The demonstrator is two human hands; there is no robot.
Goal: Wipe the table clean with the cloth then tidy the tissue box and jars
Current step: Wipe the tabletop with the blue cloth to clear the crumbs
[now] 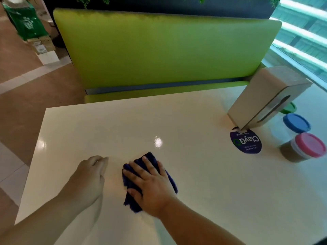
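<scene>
Flat-fingered right hand [152, 188] presses crumpled dark-blue cloth [131, 201], long axis near-to-far, well inside glossy cream worktop [194, 174] edges; left hand [90, 175] loosely curled, empty.

A dark blue cloth [131, 203] is pressed under the right hand [152, 186]. The left hand [92, 175] is rested on the glossy cream table [203, 183].

Bright window light from the right, glare on the table [158, 142], blurred warped edges.

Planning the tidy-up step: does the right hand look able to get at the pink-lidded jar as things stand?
Likely yes: only bare table lies between the right hand and the pink-lidded jar, though it is pressing the cloth now.
</scene>
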